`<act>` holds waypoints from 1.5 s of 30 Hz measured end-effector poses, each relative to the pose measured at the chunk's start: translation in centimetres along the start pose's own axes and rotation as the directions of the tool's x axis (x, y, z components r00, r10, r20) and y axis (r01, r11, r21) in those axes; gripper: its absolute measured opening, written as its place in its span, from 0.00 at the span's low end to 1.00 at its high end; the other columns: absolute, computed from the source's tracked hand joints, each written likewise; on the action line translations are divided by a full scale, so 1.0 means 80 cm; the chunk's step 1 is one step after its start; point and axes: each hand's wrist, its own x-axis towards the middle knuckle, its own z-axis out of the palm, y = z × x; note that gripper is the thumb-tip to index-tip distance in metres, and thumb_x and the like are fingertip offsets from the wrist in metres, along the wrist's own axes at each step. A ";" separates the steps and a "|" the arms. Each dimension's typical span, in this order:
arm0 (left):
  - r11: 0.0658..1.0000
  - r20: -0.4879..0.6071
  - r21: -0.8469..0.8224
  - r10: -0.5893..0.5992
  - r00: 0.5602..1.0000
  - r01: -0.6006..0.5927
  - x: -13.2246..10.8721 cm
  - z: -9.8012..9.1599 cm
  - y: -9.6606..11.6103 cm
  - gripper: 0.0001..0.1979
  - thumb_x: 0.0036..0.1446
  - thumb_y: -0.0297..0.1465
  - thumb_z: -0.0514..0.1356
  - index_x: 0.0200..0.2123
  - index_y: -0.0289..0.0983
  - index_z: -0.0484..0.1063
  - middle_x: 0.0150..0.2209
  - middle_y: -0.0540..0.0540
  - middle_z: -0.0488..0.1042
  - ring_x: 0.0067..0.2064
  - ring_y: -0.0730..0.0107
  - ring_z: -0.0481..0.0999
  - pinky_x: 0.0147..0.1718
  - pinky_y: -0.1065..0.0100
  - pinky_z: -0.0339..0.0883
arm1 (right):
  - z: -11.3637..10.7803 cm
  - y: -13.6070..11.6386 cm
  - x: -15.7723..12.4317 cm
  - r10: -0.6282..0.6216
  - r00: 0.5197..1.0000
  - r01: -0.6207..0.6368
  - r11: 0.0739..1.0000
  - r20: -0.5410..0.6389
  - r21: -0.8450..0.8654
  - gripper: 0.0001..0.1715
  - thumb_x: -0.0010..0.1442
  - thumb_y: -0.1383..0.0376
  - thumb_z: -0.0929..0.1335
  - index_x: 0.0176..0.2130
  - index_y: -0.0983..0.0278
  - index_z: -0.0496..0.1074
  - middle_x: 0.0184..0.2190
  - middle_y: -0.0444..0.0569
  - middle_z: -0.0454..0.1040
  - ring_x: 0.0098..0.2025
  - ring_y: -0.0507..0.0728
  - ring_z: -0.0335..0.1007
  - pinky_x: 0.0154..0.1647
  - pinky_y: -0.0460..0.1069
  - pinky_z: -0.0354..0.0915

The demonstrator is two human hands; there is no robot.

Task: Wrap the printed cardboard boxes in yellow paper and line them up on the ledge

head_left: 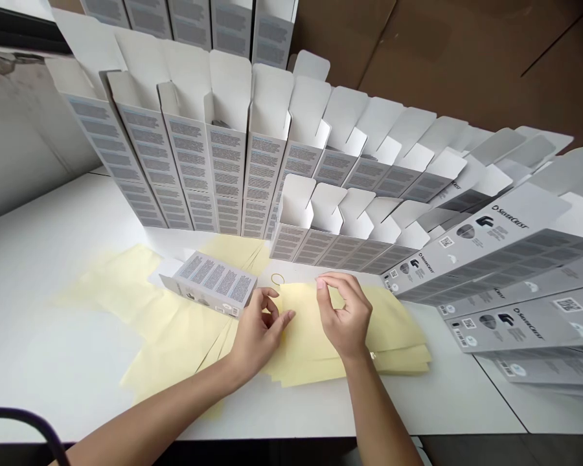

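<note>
Centrally on the table (pixel 53 310), the right hand (pixel 344 317) pinches the far edge of the top sheet (pixel 304 323) of a yellow stack (pixel 398 330), while the left hand (pixel 260 330), fingers loosely curled, grip unclear, touches the sheet's left edge beside a flat-lying box (pixel 214 281).

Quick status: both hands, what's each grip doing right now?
Left hand: pinching the yellow sheet at its left edge.
Right hand: pinching the same sheet's top edge.

Two slim forearms show, bare along their whole visible length. The left hand (pixel 258 333) and the right hand (pixel 346 318) are bare as well, with slender fingers (pixel 328 286) and short, plain nails.
</note>
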 end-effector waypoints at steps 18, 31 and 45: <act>0.224 0.239 0.870 0.589 0.772 -0.440 0.022 -0.110 -0.033 0.24 0.54 0.27 0.57 0.55 0.37 0.64 0.53 0.38 0.72 0.56 0.50 0.69 0.59 0.48 0.49 | 0.005 0.019 -0.002 -0.008 0.999 0.008 1.000 -0.042 -0.009 0.04 0.60 0.70 0.66 0.34 0.63 0.72 0.32 0.50 0.74 0.37 0.57 0.72 0.39 0.53 0.69; 0.354 0.102 0.820 0.683 0.723 -0.450 0.042 -0.125 -0.065 0.26 0.59 0.31 0.57 0.61 0.39 0.63 0.56 0.40 0.71 0.58 0.55 0.69 0.59 0.52 0.53 | 0.051 -0.026 0.026 -0.297 0.939 0.289 0.955 0.171 0.072 0.06 0.60 0.72 0.65 0.34 0.63 0.71 0.33 0.50 0.74 0.36 0.56 0.69 0.38 0.52 0.66; 0.382 0.051 0.813 0.705 0.707 -0.440 0.048 -0.125 -0.061 0.21 0.56 0.30 0.58 0.55 0.39 0.69 0.52 0.42 0.74 0.53 0.57 0.73 0.52 0.55 0.58 | 0.124 -0.021 0.017 -0.607 0.750 0.656 0.733 0.264 -0.179 0.06 0.63 0.73 0.64 0.38 0.64 0.70 0.33 0.50 0.76 0.35 0.56 0.68 0.36 0.53 0.61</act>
